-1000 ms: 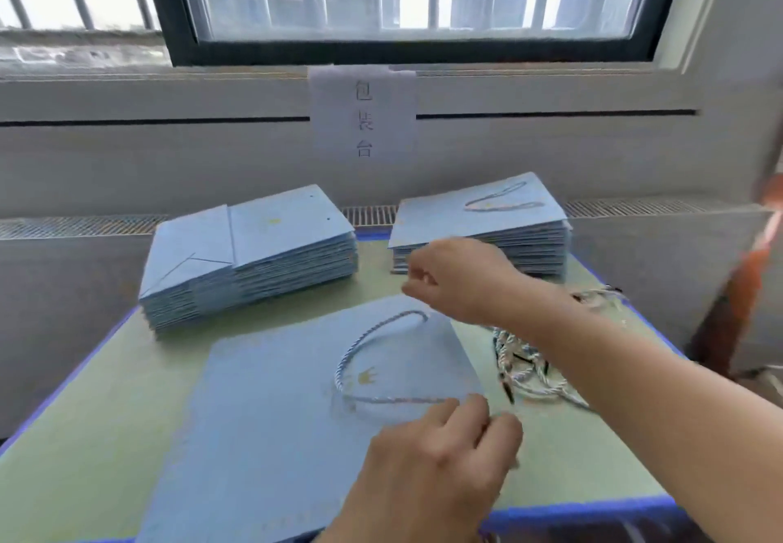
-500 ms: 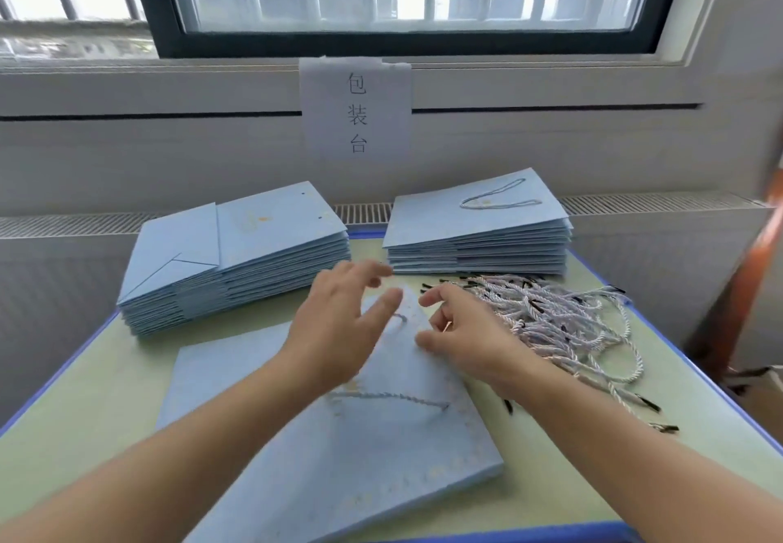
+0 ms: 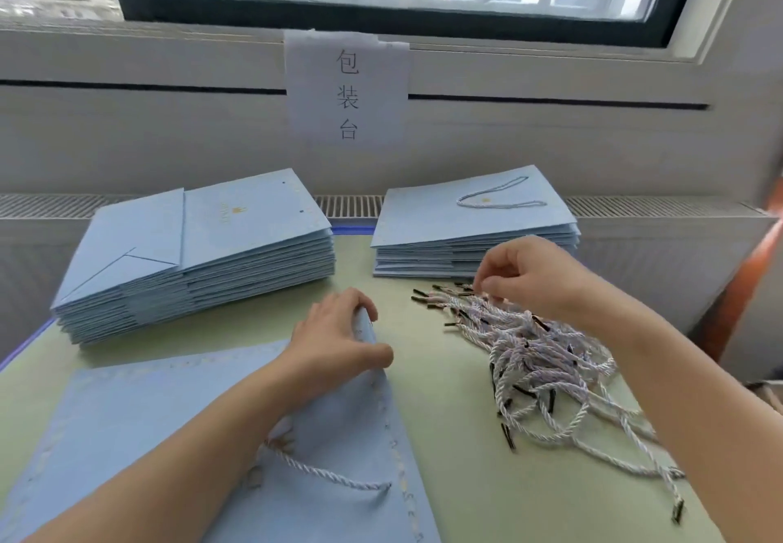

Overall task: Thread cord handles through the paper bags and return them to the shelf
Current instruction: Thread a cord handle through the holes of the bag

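Observation:
A flat light-blue paper bag (image 3: 140, 424) lies on the table in front of me, with one white cord handle (image 3: 334, 477) threaded on its upper face. My left hand (image 3: 334, 339) grips the bag's far right corner and lifts its top edge. A heap of loose white cords with black tips (image 3: 538, 356) lies to the right. My right hand (image 3: 525, 275) is at the far end of that heap, fingers curled and pinching at the cord ends.
A stack of flat blue bags without handles (image 3: 195, 254) stands at the back left. A second stack (image 3: 474, 229) at the back right has a corded bag on top. The green table (image 3: 457, 457) has a blue edge. A paper sign (image 3: 347, 89) hangs on the wall below the window.
My left hand moved from above the bag's handle to its far right corner and took hold of it. My right hand moved right, from the bag to the far end of the cord heap.

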`<state>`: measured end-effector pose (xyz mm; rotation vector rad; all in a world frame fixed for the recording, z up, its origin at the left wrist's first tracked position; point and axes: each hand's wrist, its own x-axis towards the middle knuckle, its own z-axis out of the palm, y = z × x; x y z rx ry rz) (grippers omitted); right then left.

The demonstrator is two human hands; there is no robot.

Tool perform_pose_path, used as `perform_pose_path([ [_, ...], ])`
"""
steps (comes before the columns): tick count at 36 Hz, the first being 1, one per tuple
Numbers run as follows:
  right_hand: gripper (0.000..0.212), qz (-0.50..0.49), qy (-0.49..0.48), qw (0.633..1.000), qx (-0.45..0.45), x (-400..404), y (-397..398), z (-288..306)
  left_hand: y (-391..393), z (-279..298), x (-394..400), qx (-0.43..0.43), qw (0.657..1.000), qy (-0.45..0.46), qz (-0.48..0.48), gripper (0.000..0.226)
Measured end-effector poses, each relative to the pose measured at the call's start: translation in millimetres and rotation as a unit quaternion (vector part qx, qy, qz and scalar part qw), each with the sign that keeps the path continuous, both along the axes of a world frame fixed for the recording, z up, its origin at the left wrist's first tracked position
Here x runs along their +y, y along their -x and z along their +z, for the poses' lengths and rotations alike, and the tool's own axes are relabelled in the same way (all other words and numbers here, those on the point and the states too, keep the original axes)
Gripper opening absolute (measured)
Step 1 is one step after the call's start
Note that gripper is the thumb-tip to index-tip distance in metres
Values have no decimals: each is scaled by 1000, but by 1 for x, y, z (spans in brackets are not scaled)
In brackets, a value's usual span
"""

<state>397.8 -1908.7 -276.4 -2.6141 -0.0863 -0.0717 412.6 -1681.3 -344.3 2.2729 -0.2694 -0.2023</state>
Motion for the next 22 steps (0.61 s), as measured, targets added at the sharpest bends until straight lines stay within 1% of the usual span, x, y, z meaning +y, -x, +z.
perform_pose_path([
  [2,13,20,65,997,34,-8,-2,6,0,1,3,18,999,42,-2,42],
  [4,11,61,78,992,82,-11,1,12,0,2,6,46,996,70,-12,40],
  [6,10,103,74,986,112,-13,5,16,-1,3,10,68,993,89,-23,42],
  [9,19,153,104,974,130,-14,9,16,-3,3,12,83,990,108,-32,45],
  [13,27,219,170,946,167,-8,17,8,-3,4,12,87,989,113,-35,45],
  [15,27,231,223,934,154,-4,18,2,-3,5,12,91,988,119,-38,46],
  [17,19,241,275,925,104,0,16,-7,-3,5,13,95,986,127,-43,46],
  [19,11,232,296,925,61,2,12,-12,-3,5,13,99,986,128,-48,46],
  [20,12,223,286,931,50,1,10,-11,-3,5,14,99,986,128,-50,46],
  [21,14,214,245,944,47,0,9,-9,-3,5,14,99,986,128,-50,46],
  [22,13,206,178,961,48,-2,8,-5,-3,5,14,97,986,128,-49,46],
])
